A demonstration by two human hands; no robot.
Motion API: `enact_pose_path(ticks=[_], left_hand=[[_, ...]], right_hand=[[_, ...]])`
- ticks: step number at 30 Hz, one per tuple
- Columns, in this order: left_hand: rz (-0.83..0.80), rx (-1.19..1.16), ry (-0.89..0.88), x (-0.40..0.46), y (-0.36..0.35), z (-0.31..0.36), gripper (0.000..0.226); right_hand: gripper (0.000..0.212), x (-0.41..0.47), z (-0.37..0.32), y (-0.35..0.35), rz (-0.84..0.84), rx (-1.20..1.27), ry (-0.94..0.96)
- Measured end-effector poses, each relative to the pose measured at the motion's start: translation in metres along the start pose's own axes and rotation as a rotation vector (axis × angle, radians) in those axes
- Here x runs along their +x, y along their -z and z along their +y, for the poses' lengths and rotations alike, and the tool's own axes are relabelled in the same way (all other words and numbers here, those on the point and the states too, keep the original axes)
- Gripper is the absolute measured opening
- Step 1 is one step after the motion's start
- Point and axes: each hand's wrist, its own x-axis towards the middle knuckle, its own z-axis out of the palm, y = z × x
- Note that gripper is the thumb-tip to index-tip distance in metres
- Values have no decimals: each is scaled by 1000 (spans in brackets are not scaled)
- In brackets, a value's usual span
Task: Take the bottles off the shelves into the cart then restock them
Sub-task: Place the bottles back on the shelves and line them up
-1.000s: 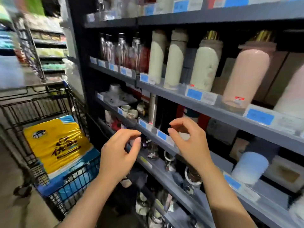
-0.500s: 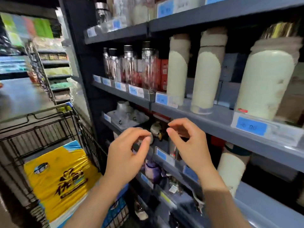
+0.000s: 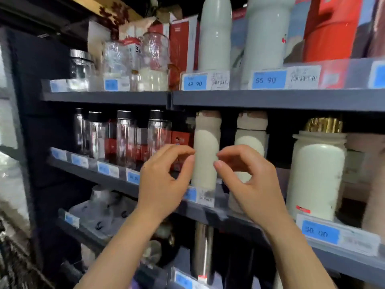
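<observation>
- Head view: both hands are raised to the middle shelf (image 3: 270, 221), one on each side of a tall cream bottle (image 3: 206, 155) that stands upright at the shelf's front edge.
- The left hand (image 3: 164, 180) has its fingers curled, thumb and forefinger close to the bottle's left side; the right hand (image 3: 248, 180) mirrors it on the right. Neither clearly grips the bottle; the fingertips look to be just beside it or barely touching, and both hands hold nothing.
- The step in hand, as I judge it, is the first one: reaching to take a bottle off the shelf. The next move calls for closing both hands round the bottle's body and lifting it clear of the price-tag rail (image 3: 200, 197) in front.
- A second cream bottle (image 3: 252, 138) stands just right of it, partly behind the right hand.
- The clear bottles (image 3: 125, 138) further left are blurred. Only a dark scrap of what may be the cart shows at the lower left corner, too cut off to be sure.
</observation>
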Motion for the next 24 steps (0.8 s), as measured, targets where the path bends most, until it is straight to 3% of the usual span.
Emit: enact_pose_path(ticks=[7,11,19,24], left_hand=[[95,-5,-130,82,15,-38,29],[97,70,-207,124,12,-64,39],[79,261,-265,171,-17,-101,55],[139,246,-323,172,-20,-105,49]], right_hand=[[17,88,-33,-10,74,-383,268],[22,128,-39,-3,123,-626,320],[42,183,-29,-4,134,-967,231],[53,222,-29,-26,210,-980,94]])
